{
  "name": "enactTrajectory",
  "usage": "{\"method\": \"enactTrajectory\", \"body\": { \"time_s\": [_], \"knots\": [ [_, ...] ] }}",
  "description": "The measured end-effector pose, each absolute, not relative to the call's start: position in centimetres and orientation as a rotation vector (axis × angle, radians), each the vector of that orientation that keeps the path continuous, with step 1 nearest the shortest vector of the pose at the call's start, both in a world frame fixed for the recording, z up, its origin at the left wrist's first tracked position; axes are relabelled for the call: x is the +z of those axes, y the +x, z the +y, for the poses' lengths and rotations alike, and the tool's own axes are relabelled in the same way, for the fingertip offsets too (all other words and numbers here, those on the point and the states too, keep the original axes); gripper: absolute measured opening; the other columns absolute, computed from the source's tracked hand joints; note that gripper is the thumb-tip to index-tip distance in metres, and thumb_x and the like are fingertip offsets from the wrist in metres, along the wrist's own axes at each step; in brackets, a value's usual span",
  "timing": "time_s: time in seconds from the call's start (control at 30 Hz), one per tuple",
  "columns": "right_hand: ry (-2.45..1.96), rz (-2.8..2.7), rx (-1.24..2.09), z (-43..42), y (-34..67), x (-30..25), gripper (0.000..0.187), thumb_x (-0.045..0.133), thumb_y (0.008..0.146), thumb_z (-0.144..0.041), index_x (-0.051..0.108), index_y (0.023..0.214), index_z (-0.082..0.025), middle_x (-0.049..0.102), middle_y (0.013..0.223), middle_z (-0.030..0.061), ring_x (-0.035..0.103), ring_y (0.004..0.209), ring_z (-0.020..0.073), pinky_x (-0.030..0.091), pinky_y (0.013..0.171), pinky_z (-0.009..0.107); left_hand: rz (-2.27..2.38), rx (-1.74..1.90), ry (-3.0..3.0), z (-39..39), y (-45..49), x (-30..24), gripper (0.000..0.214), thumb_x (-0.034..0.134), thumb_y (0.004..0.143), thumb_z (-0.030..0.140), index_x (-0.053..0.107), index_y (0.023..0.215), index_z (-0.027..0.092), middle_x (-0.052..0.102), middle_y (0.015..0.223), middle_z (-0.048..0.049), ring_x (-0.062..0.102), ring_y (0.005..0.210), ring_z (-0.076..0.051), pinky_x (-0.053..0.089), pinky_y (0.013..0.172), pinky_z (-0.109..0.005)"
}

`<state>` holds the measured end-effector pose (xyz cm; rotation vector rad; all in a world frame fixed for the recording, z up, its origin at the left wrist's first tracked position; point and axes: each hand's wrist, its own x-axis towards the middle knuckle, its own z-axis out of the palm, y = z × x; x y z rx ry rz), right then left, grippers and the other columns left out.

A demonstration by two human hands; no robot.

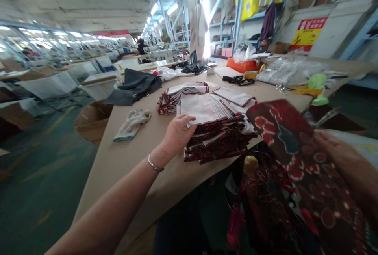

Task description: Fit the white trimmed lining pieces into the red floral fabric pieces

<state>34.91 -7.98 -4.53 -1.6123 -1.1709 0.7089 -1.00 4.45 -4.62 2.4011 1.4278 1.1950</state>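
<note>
Head view: a work table (112,160) fills the middle of the frame, bearing folded cloth pieces.
Cardboard box: an open brown box (93,123) stands at centre left, just beside the table's edge; what it holds is hidden.
Orange tray: at upper right of centre, the orange tray (242,66) sits on the table, with crumpled clear plastic (243,53) above its rim; whether the plastic lies inside is hard to tell.
Cloth stack: the near stack (215,140), pale on top with dark red edges, lies at the centre, and a smaller stack (183,91) just behind it.
Left fingers: the left hand (178,131) touches the near stack's left corner, thumb laid over the top and fingers bent close under it; whether they pinch a layer cannot be told.
Right fingers: at the right edge, the right hand (339,152) grips a dark red patterned cloth (301,156), slanting across the lower right; blur hides how tightly the fingers close.
Glove: a pale knitted glove (132,125) lies left of the stacks, apart from the left hand.
</note>
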Motion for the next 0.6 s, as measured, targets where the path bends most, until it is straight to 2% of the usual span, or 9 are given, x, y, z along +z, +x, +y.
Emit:
{"method": "enactTrajectory", "body": {
  "time_s": [0.07,0.1,0.23,0.33,0.43,0.6],
  "knots": [
    [-1.672,-0.943,0.94,-8.4,35.8,-10.2,0.021,0.06,0.071,-0.05,0.059,0.079,-0.03,0.071,0.071,0.0082,0.064,0.051,0.0214,0.049,0.05,0.036,1.443,1.066,2.51,5.1,-1.1,-5.2,0.018,0.06,0.077,0.019,0.07,0.092,0.017,0.07,0.095,-0.0063,0.063,0.092,-0.02,0.048,0.089,-0.032],
    [-1.719,-0.936,0.941,-8.8,36.3,-13.3,0.024,0.059,0.069,-0.051,0.058,0.078,-0.029,0.071,0.071,0.0075,0.065,0.054,0.0233,0.05,0.053,0.038,1.456,1.022,2.537,5.2,-1.0,-5.4,0.018,0.059,0.077,0.019,0.071,0.091,0.018,0.071,0.094,-0.006,0.064,0.091,-0.02,0.048,0.088,-0.031],
    [-2.03,-1.194,0.719,-10.8,37.8,-24.1,0.037,0.049,0.067,-0.059,0.058,0.081,-0.025,0.072,0.084,0.0103,0.068,0.082,0.034,0.052,0.078,0.049,1.466,0.989,2.523,5.5,-0.4,-5.6,0.021,0.051,0.082,0.018,0.072,0.085,0.018,0.072,0.089,-0.0053,0.066,0.084,-0.017,0.049,0.082,-0.027],
    [-2.114,-1.398,0.745,-11.1,38.6,-27.4,0.04,0.05,0.065,-0.055,0.06,0.088,-0.024,0.072,0.098,0.0137,0.067,0.094,0.0361,0.049,0.089,0.05,1.479,0.979,2.479,5.9,-0.1,-5.2,0.021,0.052,0.081,0.02,0.073,0.084,0.017,0.073,0.084,-0.0053,0.066,0.08,-0.017,0.049,0.079,-0.027],
    [-2.041,-1.55,0.687,-9.4,37.8,-24.5,0.036,0.05,0.07,-0.05,0.063,0.092,-0.024,0.071,0.103,0.0123,0.066,0.099,0.0333,0.048,0.091,0.047,1.495,0.893,2.5,6.5,0.0,-4.8,0.02,0.054,0.079,0.018,0.073,0.085,0.017,0.072,0.083,-0.0047,0.065,0.079,-0.017,0.049,0.08,-0.027],
    [-1.559,-1.698,0.228,-4.8,31.2,-10.5,0.029,0.046,0.088,-0.041,0.063,0.101,-0.022,0.069,0.099,0.0079,0.065,0.09,0.0228,0.049,0.082,0.035,1.383,0.669,2.642,7.0,-0.5,-4.0,0.02,0.057,0.08,0.026,0.074,0.088,0.018,0.071,0.086,-0.0061,0.064,0.078,-0.018,0.048,0.077,-0.028]
  ]
}}
